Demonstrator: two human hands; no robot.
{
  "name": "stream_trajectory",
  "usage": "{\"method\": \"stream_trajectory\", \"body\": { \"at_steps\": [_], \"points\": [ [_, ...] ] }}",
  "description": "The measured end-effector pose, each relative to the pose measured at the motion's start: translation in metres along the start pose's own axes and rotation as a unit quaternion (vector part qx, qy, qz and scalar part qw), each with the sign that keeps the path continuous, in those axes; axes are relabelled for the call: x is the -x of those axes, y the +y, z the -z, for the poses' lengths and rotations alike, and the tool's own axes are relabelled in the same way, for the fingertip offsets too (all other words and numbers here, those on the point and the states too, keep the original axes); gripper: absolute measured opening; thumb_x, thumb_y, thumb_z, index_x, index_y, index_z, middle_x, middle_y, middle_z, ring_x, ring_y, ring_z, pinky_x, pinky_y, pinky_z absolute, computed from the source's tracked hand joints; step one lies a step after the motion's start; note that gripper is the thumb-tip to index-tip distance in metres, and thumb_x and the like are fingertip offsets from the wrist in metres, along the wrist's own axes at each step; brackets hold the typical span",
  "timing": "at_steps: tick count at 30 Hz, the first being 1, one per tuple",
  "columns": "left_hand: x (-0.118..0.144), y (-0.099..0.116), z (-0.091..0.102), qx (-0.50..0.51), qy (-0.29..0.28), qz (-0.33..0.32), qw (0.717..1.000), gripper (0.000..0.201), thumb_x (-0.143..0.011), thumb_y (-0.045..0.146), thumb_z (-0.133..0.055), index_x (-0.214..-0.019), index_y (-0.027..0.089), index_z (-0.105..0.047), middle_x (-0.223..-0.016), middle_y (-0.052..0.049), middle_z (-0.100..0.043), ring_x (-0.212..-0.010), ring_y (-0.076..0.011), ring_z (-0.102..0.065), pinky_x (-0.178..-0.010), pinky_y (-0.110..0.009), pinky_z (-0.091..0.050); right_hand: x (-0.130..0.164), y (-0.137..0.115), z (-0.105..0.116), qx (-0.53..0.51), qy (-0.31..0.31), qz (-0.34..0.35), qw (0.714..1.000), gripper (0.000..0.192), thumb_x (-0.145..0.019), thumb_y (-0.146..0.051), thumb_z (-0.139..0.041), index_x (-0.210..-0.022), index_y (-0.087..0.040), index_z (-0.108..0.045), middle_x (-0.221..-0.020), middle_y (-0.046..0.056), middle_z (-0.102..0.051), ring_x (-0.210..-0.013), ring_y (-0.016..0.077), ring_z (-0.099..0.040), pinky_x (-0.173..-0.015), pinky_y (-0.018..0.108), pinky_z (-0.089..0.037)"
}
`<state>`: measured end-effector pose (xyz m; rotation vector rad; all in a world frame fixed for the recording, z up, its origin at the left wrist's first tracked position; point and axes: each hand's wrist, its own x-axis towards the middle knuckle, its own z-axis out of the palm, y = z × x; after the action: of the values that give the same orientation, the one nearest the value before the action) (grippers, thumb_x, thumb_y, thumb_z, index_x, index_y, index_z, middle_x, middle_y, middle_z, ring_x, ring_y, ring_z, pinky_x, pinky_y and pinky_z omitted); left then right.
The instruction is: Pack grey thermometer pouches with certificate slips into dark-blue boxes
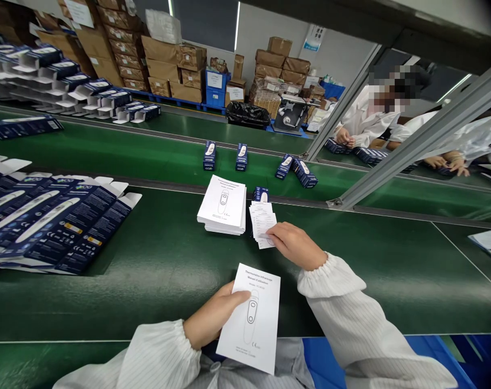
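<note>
My left hand [216,316] grips a white thermometer user manual [253,329], thumb on its front and fingers behind it, tilted above the bench edge. Farther forward, my right hand [297,244] has its fingertips closed at the edge of a small printed paper slip [263,220] on a fanned pile of similar slips. Directly left of the slips stands a stack of the same manuals [221,202], printed with a thermometer drawing. Just behind the slips is a small blue box [262,193], partly covered by them.
Flattened blue cartons [54,221] overlap on the bench at left. Several blue boxes [241,156] stand or lie on the green conveyor [168,156] beyond. A metal post [411,124] slants at right, with co-workers' hands [344,136] behind it. Papers [490,240] lie far right.
</note>
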<state>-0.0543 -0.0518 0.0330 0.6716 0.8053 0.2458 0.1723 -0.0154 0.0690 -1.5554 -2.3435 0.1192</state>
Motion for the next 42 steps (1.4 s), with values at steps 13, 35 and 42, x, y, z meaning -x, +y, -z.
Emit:
{"method": "stream_trajectory", "body": {
  "at_steps": [13, 35, 42],
  "points": [
    [0.000, 0.025, -0.007, 0.117, 0.027, -0.111, 0.987, 0.045, -0.080, 0.041, -0.051, -0.117, 0.016, -0.050, -0.114, -0.011, -0.059, -0.101, -0.0234, -0.057, -0.089, -0.035, -0.043, 0.017, -0.055, 0.000, -0.096, 0.047, 0.040, 0.993, 0.018, -0.093, -0.022, -0.038, -0.079, -0.019, -0.049, -0.076, 0.004, -0.056, -0.075, 0.0179, -0.052, -0.069, 0.033, -0.043],
    [0.004, 0.018, 0.021, -0.180, 0.187, -0.272, 0.927, 0.030, -0.077, 0.046, -0.050, -0.080, 0.017, -0.054, -0.074, 0.001, -0.059, -0.070, -0.0141, -0.054, -0.065, -0.025, -0.042, 0.038, -0.093, -0.021, -0.221, 0.142, -0.071, 0.962, 0.018, -0.091, -0.021, -0.043, -0.102, -0.020, -0.057, -0.095, 0.005, -0.058, -0.089, 0.0181, -0.053, -0.077, 0.033, -0.044],
    [0.010, 0.019, 0.018, -0.274, 0.234, -0.299, 0.884, 0.029, -0.076, 0.045, -0.052, -0.066, 0.018, -0.048, -0.065, 0.005, -0.049, -0.064, -0.0096, -0.045, -0.060, -0.020, -0.036, 0.025, -0.095, -0.033, -0.210, 0.141, -0.113, 0.961, 0.016, -0.090, -0.022, -0.045, -0.078, -0.019, -0.056, -0.073, 0.001, -0.055, -0.072, 0.0160, -0.050, -0.067, 0.030, -0.039]
  ]
}}
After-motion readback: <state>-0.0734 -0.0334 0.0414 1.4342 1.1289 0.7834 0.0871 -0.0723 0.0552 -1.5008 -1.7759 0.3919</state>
